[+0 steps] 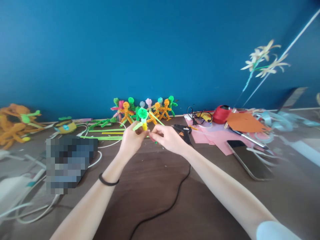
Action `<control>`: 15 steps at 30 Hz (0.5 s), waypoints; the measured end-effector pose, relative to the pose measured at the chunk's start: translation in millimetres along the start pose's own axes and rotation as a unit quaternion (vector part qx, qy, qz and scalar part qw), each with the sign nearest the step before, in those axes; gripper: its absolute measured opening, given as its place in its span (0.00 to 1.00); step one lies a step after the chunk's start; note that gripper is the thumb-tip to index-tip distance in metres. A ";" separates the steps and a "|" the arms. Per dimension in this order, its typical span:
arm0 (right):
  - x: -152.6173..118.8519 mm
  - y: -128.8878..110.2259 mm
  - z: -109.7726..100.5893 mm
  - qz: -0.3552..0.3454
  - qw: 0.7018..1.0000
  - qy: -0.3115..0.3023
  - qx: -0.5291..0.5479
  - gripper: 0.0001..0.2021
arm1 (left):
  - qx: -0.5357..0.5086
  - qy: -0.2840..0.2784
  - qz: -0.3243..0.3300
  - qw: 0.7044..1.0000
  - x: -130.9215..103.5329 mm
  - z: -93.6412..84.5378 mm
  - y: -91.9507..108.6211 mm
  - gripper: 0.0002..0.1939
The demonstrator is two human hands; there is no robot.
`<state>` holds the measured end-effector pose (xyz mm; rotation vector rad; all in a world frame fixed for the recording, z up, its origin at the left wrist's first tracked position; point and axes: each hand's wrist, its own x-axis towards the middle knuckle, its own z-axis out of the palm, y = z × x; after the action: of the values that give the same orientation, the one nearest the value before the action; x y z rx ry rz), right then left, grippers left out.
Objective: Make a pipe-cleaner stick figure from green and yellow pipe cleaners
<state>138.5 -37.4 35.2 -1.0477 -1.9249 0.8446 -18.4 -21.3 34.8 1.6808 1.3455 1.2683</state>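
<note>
In the head view, my left hand (132, 139) is closed around the lower part of a small pipe-cleaner figure (143, 115). The figure has a green head, a pale band below it, light green arms and a yellow body. My right hand (168, 136) pinches at the figure's lower right side, its fingertips meeting those of my left hand. A thin yellow-green pipe-cleaner stem (156, 119) slants just above my right fingers. The exact spot under the fingertips is hidden. Behind the hands, several finished pipe-cleaner figures (126, 111) in green, orange and pink lean against the wall.
Loose green pipe cleaners (107, 130) lie left of my hands. A black glue gun (183, 130) is at the right, its cable crossing the table. Further right are red thread (221, 114), pink paper (212, 133) and a phone (248, 160). A blurred-out device (86, 151) lies left.
</note>
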 end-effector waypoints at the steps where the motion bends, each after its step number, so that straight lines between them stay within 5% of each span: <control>1: -0.4 0.1 1.9 0.005 1.000 0.004 0.002 0.09 | -0.018 0.013 -0.006 1.000 -0.5 0.6 1.5 0.08; 6: -1.1 3.8 17.8 0.045 0.996 0.035 0.073 0.05 | -0.127 0.048 -0.029 0.990 -2.7 4.8 5.7 0.08; 10: -0.6 7.3 29.9 0.104 0.978 0.096 0.154 0.07 | -0.241 0.035 -0.047 0.969 -1.6 7.3 3.6 0.09; 15: 2.5 11.1 30.7 0.126 0.970 0.096 0.183 0.10 | -0.307 0.024 -0.071 0.949 1.6 5.4 0.2 0.07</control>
<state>115.4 -36.0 12.1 -1.1115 -1.4228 1.1446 -13.2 -19.3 33.6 1.1070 0.9351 1.4559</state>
